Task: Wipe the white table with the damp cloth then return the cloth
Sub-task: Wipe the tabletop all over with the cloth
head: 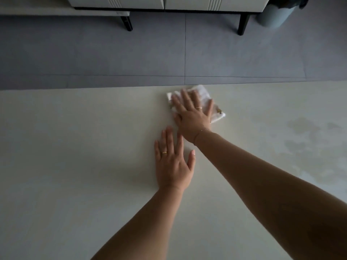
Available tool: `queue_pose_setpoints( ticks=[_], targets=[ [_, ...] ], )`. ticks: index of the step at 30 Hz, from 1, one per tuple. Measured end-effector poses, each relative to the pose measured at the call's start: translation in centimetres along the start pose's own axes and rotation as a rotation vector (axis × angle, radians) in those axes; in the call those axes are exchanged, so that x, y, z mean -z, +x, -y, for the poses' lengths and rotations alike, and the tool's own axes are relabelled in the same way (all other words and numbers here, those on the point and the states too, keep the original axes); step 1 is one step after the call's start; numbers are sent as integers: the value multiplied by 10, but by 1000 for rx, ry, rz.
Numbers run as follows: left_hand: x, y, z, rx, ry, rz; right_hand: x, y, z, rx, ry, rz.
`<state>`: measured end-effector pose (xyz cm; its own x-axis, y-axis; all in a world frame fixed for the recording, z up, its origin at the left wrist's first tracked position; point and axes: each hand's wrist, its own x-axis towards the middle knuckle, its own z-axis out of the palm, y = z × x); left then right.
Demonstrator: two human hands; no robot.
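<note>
Pressing down on a white cloth [203, 91], the right hand [191, 114] lies flat with its fingers straight and slightly spread. A ring shows on one finger and a thin bracelet at the wrist. The cloth lies on the white table [75, 147] right at its far edge, about midway along it, and shows beyond the fingertips and to the right of the palm. The left hand [171, 162] rests palm down on the bare tabletop, nearer than the right. Its fingers are straight and fanned, one with a ring, and its fingertips lie just beside the right wrist. Faint damp patches [309, 134] mark the table toward its right edge. Beyond the far edge lies a grey tiled floor [112, 53], with a pale cabinet [163, 2] on dark legs and a grey bin [276, 15] beside it.
</note>
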<state>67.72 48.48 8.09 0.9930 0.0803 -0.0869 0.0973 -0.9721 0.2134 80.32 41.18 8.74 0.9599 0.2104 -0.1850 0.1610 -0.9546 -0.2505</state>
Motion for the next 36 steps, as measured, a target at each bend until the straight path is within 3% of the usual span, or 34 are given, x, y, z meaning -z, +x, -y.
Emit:
queue_pose_setpoints(
  ticks=[2,3,8,10,14,16,20,23,24,27,29,34,36],
  targets=[
    [0,1,1,9,-4,4,6,8,-11,176,-81,28],
    [-1,1,1,8,-4,-1,9,14,-25,173,-98,10],
    [-3,3,3,-6,4,-3,23,29,-87,-433,50,-107],
    [-5,3,4,-5,14,-8,21,25,-66,-494,90,-104],
    [-3,2,3,3,24,-7,9,-3,-38,40,-55,-10],
    [-4,2,4,4,25,-17,18,-1,-70,84,-76,-5],
    [-6,3,4,-12,37,-45,39,5,-149,-323,17,-63],
    [-8,3,5,-8,47,-51,37,2,-135,-487,70,-86],
    [-8,2,5,-10,53,-54,33,-2,-120,-429,62,-79],
    [-8,3,3,-15,62,-46,21,-23,-95,-3,-35,-10],
    [-6,3,2,-7,76,-38,27,-31,-119,87,-64,19],
    [1,-8,-16,-25,137,-96,34,-61,-187,-483,74,-74],
    [-2,-30,-41,-47,98,-115,26,-70,-164,-537,104,-105]
  ],
)
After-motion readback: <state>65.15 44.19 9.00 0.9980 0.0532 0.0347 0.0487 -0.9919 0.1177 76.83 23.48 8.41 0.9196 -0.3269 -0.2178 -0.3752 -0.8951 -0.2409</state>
